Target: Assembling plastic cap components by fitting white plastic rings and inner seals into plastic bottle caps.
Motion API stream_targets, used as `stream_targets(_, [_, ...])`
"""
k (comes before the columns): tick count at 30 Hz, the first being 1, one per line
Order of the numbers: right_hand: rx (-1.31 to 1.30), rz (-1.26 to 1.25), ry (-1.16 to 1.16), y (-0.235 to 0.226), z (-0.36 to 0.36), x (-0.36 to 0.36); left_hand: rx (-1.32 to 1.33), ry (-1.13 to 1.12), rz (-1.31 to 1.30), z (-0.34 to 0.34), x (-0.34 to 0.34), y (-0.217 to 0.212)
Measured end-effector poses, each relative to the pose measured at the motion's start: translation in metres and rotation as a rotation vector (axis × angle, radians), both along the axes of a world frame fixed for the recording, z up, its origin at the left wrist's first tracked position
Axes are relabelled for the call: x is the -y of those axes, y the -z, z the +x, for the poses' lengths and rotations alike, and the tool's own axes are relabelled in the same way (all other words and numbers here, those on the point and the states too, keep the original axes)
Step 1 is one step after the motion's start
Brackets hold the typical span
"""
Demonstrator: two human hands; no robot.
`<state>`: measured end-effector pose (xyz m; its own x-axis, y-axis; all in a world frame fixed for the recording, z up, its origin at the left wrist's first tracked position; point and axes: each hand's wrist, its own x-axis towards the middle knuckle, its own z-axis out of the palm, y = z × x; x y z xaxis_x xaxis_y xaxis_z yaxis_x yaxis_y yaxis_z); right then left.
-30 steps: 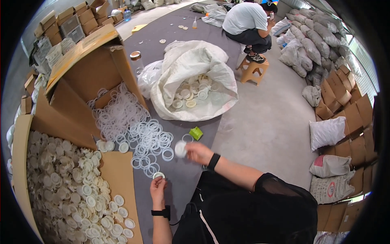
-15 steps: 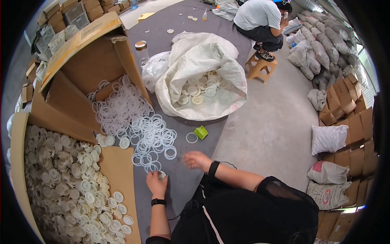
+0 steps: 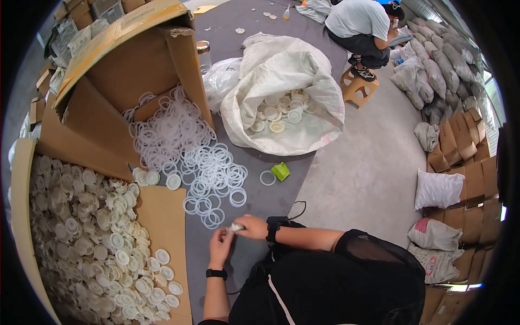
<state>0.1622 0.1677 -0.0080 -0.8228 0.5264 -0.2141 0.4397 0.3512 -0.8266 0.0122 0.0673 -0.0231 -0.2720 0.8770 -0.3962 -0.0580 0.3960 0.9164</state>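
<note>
1. From my end, I watch both bare hands meet low over the near end of the grey-covered work surface (image 3: 259, 205), just short of the loose rings.
2. The left hand (image 3: 220, 248) is closed, fingertips pinched on a small white piece (image 3: 235, 227); the right hand (image 3: 253, 226) is closed on the same piece from the other side. Fingers hide most of it, so I can't make out its exact form.
3. Beyond the hands I see a pile of translucent rings (image 3: 211, 169) running back into a cardboard box (image 3: 127, 59) that opens toward me. One single ring (image 3: 260, 177) lies apart, beside a crumpled green wrapper (image 3: 281, 171).
4. To the left, a big heap of off-white discs (image 3: 86, 238) fills a cardboard-walled space, and a few loose discs (image 3: 162, 257) lie on the flat brown cardboard (image 3: 149, 211) next to it.
5. Farther up the surface I have an open white woven sack (image 3: 235, 122) with more discs inside, a clear plastic bag (image 3: 223, 81) against its left side, and a jar with a brownish lid (image 3: 203, 49) behind the bag.
6. Right of the surface runs the pale floor (image 3: 357, 157). A person in a white top (image 3: 357, 24) crouches on an orange-tan stool (image 3: 355, 89).
7. Along the right side I see piled grey sacks (image 3: 433, 76), stacked brown cartons (image 3: 479, 181) and a plump white sack (image 3: 439, 189) in front of the cartons.
</note>
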Motion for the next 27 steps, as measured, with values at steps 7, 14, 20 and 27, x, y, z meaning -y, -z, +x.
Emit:
stream_targets(7, [-0.102,-0.997,0.511,0.01,0.005,-0.016,-0.842,0.027,0.162,-0.016,-0.027,0.013])
stream_targets(14, [-0.266,-1.31,0.705,0.007,0.018,-0.015,-0.914,-0.003,0.271,-0.012,-0.036,0.005])
stream_targets(20, [-0.302,-1.243,0.707,0.003,0.02,-0.01,0.164,-0.459,0.214,0.004,-0.019,-0.015])
stream_targets(27, [-0.412,-1.283,0.709,-0.01,0.019,0.003,0.614,-0.473,0.196,0.016,-0.005,-0.049])
